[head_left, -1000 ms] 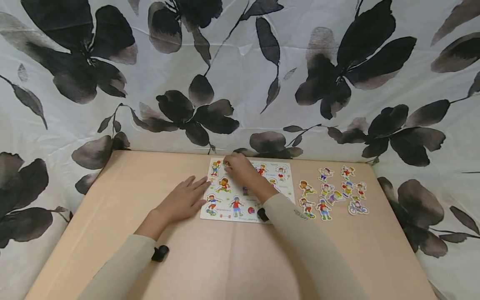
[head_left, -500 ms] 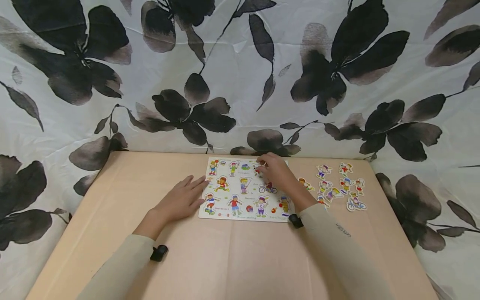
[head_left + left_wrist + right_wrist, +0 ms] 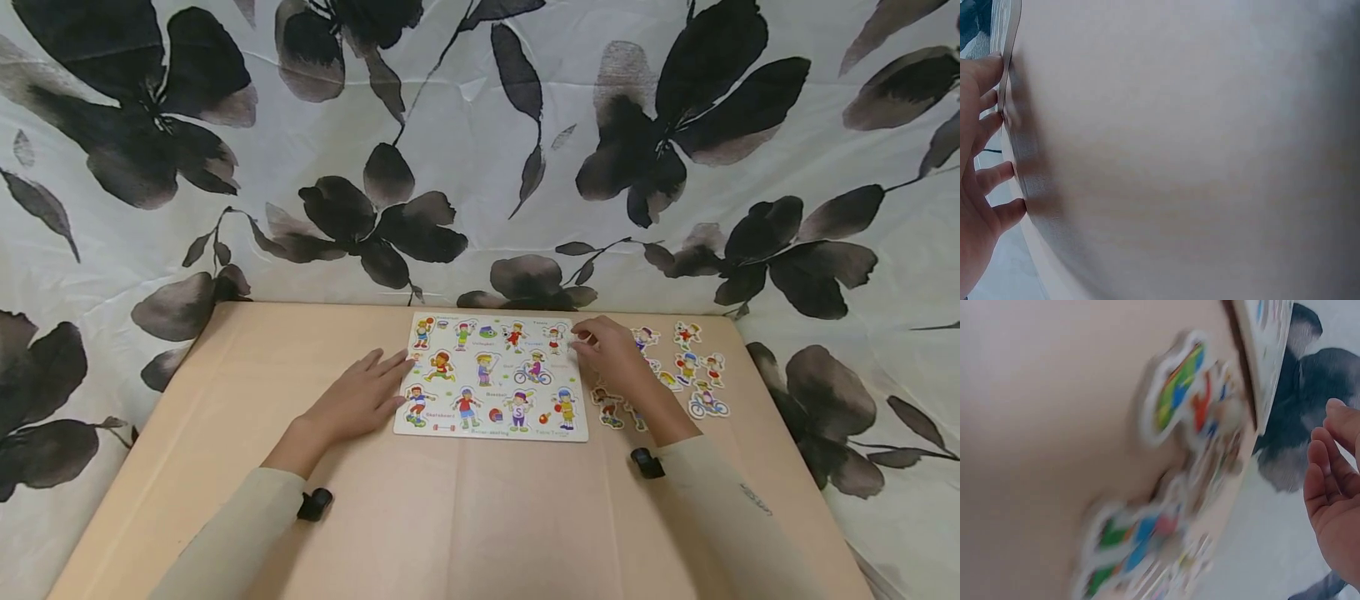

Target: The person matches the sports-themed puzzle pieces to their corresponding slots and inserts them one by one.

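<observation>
A white puzzle board (image 3: 498,425) printed with cartoon children at sports lies flat on the table. My left hand (image 3: 358,396) rests at the board's left edge, fingers spread and fairly straight; the left wrist view shows its fingertips on the edge and tabletop. My right hand (image 3: 617,358) hovers at the board's upper right corner. Its fingers bend loosely toward the thumb, and nothing shows between them in the right wrist view. Beneath and beyond that hand lie several loose puzzle pieces (image 3: 708,402), some partly hidden by it; two show large and blurred as puzzle pieces (image 3: 1175,394) in the right wrist view.
The light wooden table (image 3: 420,517) ends at a back edge just behind the board. A white cloth (image 3: 480,125) with dark flowers hangs behind and beside it. Both sleeved forearms reach in from the front, each with a small black camera (image 3: 315,504) at the wrist.
My right hand has moved rightward across the board, from its upper left to its right edge, uncovering the printed figures. My left hand has stayed at the left edge.
</observation>
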`<state>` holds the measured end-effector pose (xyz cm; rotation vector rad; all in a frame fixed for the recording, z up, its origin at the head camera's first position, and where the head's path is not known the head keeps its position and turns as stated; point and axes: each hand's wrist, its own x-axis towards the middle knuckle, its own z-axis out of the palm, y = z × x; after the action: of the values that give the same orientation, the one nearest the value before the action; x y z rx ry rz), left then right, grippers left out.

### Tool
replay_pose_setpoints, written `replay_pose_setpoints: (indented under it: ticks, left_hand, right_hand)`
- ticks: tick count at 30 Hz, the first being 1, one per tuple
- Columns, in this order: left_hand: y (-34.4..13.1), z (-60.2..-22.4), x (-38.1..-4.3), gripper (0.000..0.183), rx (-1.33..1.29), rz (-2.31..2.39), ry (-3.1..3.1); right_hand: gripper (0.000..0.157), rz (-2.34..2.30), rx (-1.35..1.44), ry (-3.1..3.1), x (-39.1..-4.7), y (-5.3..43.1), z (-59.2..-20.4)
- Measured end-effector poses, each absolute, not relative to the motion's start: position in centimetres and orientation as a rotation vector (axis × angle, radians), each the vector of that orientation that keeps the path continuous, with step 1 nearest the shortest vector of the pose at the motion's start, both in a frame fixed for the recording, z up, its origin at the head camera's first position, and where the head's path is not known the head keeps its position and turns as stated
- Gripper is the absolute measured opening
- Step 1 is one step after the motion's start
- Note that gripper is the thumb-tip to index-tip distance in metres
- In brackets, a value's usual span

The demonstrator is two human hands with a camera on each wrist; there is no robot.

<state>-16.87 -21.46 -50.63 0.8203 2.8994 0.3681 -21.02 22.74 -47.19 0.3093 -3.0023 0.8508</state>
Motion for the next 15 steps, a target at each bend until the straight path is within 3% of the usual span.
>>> replay_pose_setpoints:
  ticks: [15]
  left_hand:
    - [-21.5,-50.7,-17.0,0.065,0.816,0.35,2.896]
  right_hand:
    - [0.028,0.757,0.223,-2.961,-18.5,29.8,-47.8]
